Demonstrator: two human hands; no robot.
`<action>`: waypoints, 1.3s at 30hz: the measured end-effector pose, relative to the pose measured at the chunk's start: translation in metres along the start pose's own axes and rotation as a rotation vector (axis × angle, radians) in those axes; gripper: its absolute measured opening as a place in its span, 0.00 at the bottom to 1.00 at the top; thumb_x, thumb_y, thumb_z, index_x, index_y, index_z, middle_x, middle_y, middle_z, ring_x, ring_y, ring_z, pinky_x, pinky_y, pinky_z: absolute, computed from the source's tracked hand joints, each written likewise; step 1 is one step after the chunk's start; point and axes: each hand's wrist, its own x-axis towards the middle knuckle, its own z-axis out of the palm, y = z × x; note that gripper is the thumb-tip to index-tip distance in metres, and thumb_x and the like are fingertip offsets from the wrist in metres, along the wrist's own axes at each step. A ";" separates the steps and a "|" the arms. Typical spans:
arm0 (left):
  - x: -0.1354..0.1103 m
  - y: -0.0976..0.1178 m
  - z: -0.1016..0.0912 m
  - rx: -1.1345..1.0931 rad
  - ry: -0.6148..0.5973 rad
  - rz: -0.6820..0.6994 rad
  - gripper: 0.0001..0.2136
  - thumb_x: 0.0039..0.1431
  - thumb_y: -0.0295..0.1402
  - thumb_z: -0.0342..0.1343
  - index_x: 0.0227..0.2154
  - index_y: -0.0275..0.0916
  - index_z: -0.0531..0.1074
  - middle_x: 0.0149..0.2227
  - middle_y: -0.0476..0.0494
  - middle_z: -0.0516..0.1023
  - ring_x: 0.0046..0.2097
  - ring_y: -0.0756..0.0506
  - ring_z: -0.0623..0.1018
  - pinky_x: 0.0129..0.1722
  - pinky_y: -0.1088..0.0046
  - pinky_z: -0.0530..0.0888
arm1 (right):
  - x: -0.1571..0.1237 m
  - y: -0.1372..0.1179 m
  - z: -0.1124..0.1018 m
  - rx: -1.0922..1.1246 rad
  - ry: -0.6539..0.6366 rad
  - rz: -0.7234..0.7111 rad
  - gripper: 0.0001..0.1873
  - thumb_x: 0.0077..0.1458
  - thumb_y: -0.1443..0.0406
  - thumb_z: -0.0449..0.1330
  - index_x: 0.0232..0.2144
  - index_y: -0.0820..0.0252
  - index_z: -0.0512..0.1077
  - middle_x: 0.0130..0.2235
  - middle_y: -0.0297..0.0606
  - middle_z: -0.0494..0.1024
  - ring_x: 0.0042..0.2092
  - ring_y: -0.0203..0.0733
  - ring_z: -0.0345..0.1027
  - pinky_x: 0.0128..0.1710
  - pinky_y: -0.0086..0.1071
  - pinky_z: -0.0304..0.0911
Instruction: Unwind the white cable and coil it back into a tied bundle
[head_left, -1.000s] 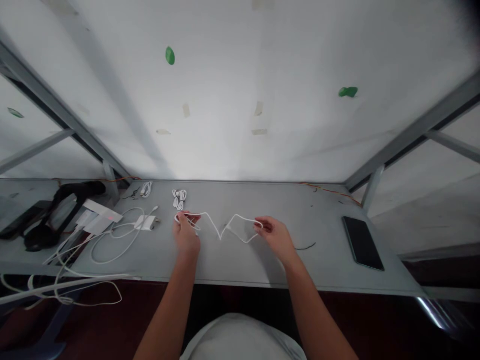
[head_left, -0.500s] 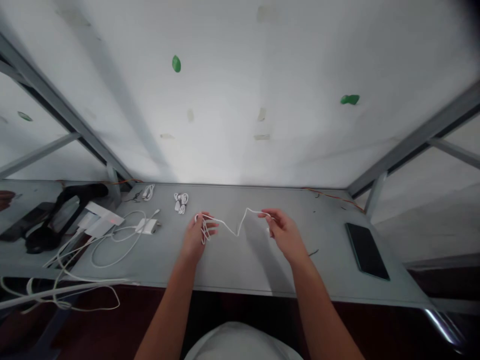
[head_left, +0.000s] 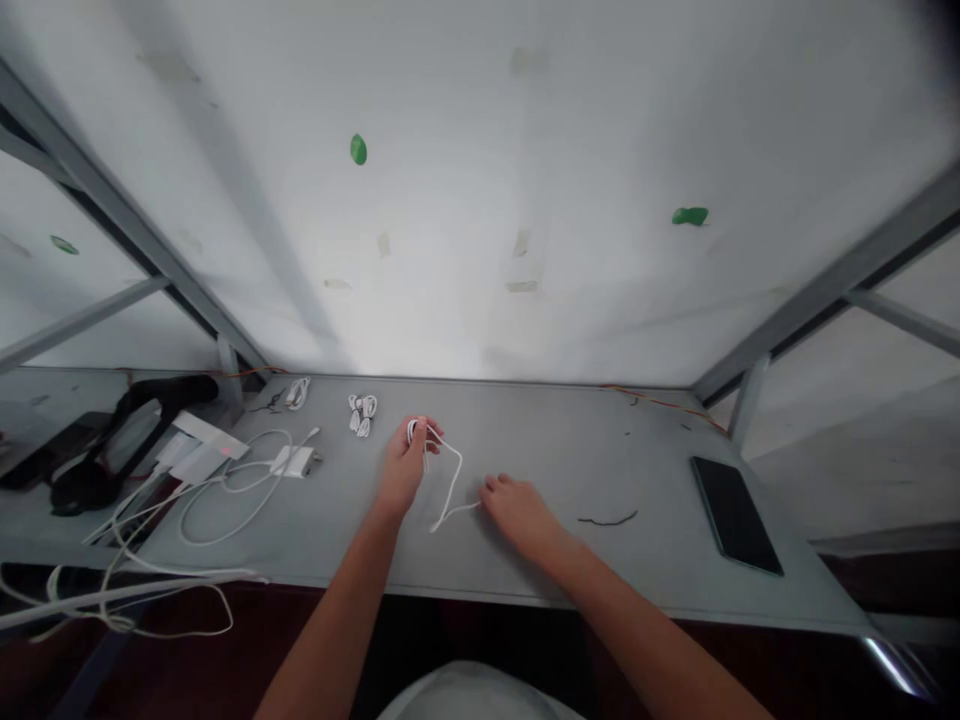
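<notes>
White cable point(head_left: 448, 480): I had its coils bunched in my left hand point(head_left: 405, 467), fingers closed round them. My right hand point(head_left: 517, 510) had dropped from mid-air to the surface point(head_left: 600, 560), fingers pinching the cable's tail; the slack had shortened.

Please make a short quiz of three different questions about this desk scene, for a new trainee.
1. True or false: the left hand holds a coiled part of the white cable.
2. Where does the black phone lie? A) far right of the desk B) under the left hand C) on the floor
3. Which hand touches the loose cable end on the desk?

Key: 1 true; 2 A; 3 the right hand.
</notes>
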 end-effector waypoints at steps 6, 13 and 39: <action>-0.004 -0.006 0.006 -0.135 -0.037 -0.069 0.22 0.63 0.57 0.57 0.39 0.40 0.71 0.40 0.43 0.81 0.41 0.42 0.84 0.46 0.60 0.78 | -0.011 -0.017 -0.002 0.946 -0.074 -0.084 0.22 0.72 0.55 0.51 0.31 0.57 0.75 0.30 0.36 0.79 0.30 0.38 0.70 0.32 0.31 0.63; -0.035 -0.010 0.030 -0.012 -0.112 -0.158 0.24 0.68 0.59 0.45 0.47 0.42 0.66 0.36 0.43 0.83 0.35 0.43 0.84 0.39 0.65 0.77 | -0.002 -0.036 -0.017 1.732 0.044 0.056 0.29 0.63 0.38 0.54 0.37 0.57 0.72 0.22 0.32 0.76 0.17 0.34 0.61 0.15 0.26 0.52; -0.029 -0.033 0.012 -0.239 0.147 -0.359 0.22 0.61 0.58 0.56 0.41 0.46 0.59 0.37 0.54 0.75 0.23 0.50 0.78 0.20 0.74 0.71 | -0.011 0.050 -0.018 0.733 0.179 -0.047 0.15 0.66 0.56 0.58 0.32 0.53 0.80 0.35 0.35 0.83 0.43 0.47 0.75 0.68 0.55 0.51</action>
